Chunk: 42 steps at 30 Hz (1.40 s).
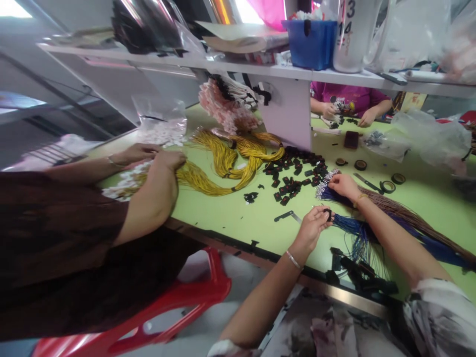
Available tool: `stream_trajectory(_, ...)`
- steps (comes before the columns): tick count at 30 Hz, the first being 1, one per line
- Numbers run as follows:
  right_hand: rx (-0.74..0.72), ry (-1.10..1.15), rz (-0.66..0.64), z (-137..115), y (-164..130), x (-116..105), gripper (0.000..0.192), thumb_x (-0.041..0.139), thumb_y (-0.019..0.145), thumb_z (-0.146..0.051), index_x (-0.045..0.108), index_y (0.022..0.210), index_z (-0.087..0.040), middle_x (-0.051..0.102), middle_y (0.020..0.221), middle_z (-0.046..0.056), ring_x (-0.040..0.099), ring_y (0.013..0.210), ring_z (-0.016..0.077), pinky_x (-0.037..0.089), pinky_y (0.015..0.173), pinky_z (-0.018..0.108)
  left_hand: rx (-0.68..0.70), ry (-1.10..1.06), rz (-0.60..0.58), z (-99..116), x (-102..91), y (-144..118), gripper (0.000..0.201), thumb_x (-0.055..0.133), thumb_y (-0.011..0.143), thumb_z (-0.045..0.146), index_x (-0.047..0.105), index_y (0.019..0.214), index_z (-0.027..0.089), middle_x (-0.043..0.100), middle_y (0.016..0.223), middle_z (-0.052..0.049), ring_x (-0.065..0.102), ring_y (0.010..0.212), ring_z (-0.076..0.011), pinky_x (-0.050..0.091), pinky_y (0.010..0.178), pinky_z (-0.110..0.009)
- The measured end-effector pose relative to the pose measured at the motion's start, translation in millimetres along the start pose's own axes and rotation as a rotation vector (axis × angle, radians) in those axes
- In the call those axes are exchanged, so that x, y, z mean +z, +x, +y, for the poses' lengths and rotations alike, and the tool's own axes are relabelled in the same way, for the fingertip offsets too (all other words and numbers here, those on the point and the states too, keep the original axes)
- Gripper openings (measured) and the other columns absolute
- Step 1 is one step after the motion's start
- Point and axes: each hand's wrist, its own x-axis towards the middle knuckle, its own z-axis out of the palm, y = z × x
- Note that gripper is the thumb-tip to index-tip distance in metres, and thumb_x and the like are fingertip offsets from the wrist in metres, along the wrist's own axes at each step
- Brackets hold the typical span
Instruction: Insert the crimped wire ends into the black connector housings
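My left hand is closed on a small black plastic connector near the table's front edge. Blue wires run from beside that hand to the right. Farther back, my right hand has its fingers pinched at the silvery terminal ends of a bundle of wires; whether one wire is between the fingertips is too small to tell. Brown wires stretch away under my right forearm. Several loose black connectors lie left of my hands. Black connectors with wires are heaped at the front edge.
At left a co-worker's hands handle yellow wires with white connectors. Another person's hands are across the table. Tape rolls, a flat grey tool and plastic bags lie about. A shelf spans above; a red stool stands below.
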Motion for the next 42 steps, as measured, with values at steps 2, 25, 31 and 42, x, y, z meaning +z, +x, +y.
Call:
stream_trajectory(2,0.025,0.039,-0.015,2.6,8.5,8.4,0.009,0.065,0.068,-0.025,0.065,0.063,-0.018,0.063,0.063,0.001,0.050,0.058,0.0133,0.033,0.056,0.024,0.003,0.000,0.004,0.0,-1.3,0.7,0.039,0.078,0.064,0.032,0.062,0.094,0.013,0.067,0.089,-0.008,0.062,0.078,-0.0132,0.048,0.072,-0.026)
stream_trajectory(25,-0.092,0.587,-0.104,-14.3,-105.0,-41.6,0.021,0.061,0.073,-0.035,0.059,0.067,-0.015,0.052,0.059,-0.003,0.039,0.052,0.0071,0.032,0.049,0.021,-0.026,-0.096,-0.075,2.7,2.5,-3.5,0.030,0.074,0.070,0.026,0.061,0.094,0.014,0.066,0.092,-0.008,0.062,0.082,-0.0136,0.048,0.076,-0.026)
stream_trajectory(31,-0.125,0.520,-0.100,-9.6,-119.5,-16.2,0.016,0.056,0.073,-0.028,0.055,0.063,-0.015,0.049,0.056,-0.004,0.037,0.050,0.0074,0.030,0.049,0.020,-0.017,-0.141,-0.075,1.8,1.8,-2.4,0.025,0.073,0.071,0.022,0.062,0.092,0.014,0.063,0.091,-0.005,0.061,0.080,-0.0118,0.048,0.073,-0.024)
stream_trajectory(42,-0.158,0.314,-0.048,-4.4,-124.4,-7.6,0.017,0.053,0.075,-0.027,0.052,0.060,-0.018,0.047,0.049,-0.005,0.036,0.046,0.0085,0.027,0.047,0.021,-0.031,-0.165,-0.098,0.4,0.3,-0.9,0.022,0.070,0.074,0.019,0.063,0.093,0.013,0.062,0.093,-0.006,0.060,0.080,-0.0116,0.049,0.072,-0.023)
